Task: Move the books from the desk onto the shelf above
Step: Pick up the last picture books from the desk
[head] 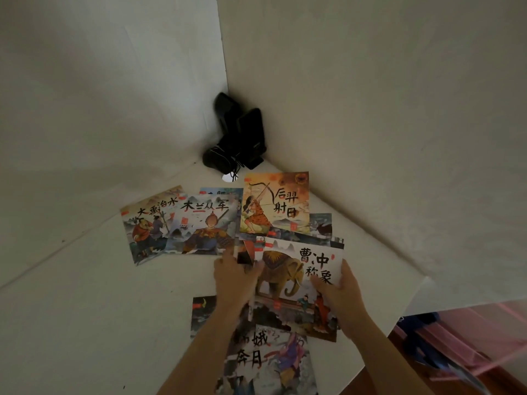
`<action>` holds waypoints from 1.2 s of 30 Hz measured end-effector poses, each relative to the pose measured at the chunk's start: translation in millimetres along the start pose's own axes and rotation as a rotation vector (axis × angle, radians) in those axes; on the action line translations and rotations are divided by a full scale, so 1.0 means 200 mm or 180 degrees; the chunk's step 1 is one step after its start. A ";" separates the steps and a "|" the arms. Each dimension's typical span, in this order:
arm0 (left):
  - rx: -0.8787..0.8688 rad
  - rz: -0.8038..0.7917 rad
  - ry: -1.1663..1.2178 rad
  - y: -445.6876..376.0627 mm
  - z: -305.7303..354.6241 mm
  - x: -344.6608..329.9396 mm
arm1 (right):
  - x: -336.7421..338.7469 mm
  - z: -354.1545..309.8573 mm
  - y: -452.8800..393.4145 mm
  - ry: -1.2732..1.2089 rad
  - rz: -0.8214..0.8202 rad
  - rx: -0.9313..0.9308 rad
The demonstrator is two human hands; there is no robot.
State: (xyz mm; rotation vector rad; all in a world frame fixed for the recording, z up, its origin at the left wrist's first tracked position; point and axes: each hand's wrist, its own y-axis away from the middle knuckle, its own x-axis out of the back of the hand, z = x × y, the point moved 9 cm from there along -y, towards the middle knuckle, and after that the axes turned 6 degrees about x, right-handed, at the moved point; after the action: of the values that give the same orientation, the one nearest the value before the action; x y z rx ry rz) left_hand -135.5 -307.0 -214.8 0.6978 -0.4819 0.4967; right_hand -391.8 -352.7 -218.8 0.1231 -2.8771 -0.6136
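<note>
Several thin picture books lie spread on a white desk (85, 323) in a corner. The elephant book (288, 269) sits in the middle, tilted. My right hand (339, 297) grips its right edge, thumb on the cover. My left hand (233, 277) holds its left edge, fingers partly tucked under it. Behind lie an orange archer book (275, 203), a warrior book (205, 226) and a flood book (145, 226). A blue-purple book (271, 363) lies nearest me, under my forearms. More books are partly hidden beneath these. No shelf is in view.
Two black speakers (239, 132) with cables stand in the far corner where the white walls meet. The desk's right edge (399, 317) drops to a wooden floor with pink fabric (470, 337) and a dark blue object.
</note>
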 end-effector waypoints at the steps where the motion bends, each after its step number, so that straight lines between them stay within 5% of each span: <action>1: -0.0100 0.0199 0.0099 -0.03 0.04 0.06 | 0.01 0.00 -0.01 0.0007 -0.0040 0.0013; 5: -0.0234 0.0305 0.0229 -0.20 0.21 0.13 | 0.03 0.01 -0.03 0.0028 -0.0101 0.0039; 9: 0.0213 -0.0052 0.0768 -0.34 0.27 0.05 | 0.02 0.06 -0.04 -0.0031 -0.0141 -0.0014; 19: -0.0109 0.0003 0.0743 -0.42 0.39 0.10 | 0.00 0.06 -0.05 -0.0039 -0.0136 -0.0037; 25: -0.0306 0.0920 0.1725 -0.37 0.40 0.59 | -0.01 0.06 -0.05 -0.0182 -0.0190 -0.0311; 33: 0.0198 -0.0845 0.2748 0.01 0.34 0.26 | -0.06 0.00 -0.01 -0.1166 -0.0742 -0.0913; 36: 0.0155 -0.0908 0.1830 0.10 0.23 0.02 | -0.08 -0.03 -0.01 -0.1331 -0.0879 -0.0932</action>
State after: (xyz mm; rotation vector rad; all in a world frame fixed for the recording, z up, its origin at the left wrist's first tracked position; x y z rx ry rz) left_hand -155.0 -325.5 -173.0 0.6232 0.1686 0.4158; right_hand -374.1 -355.4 -217.4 0.3951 -3.1409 -1.2374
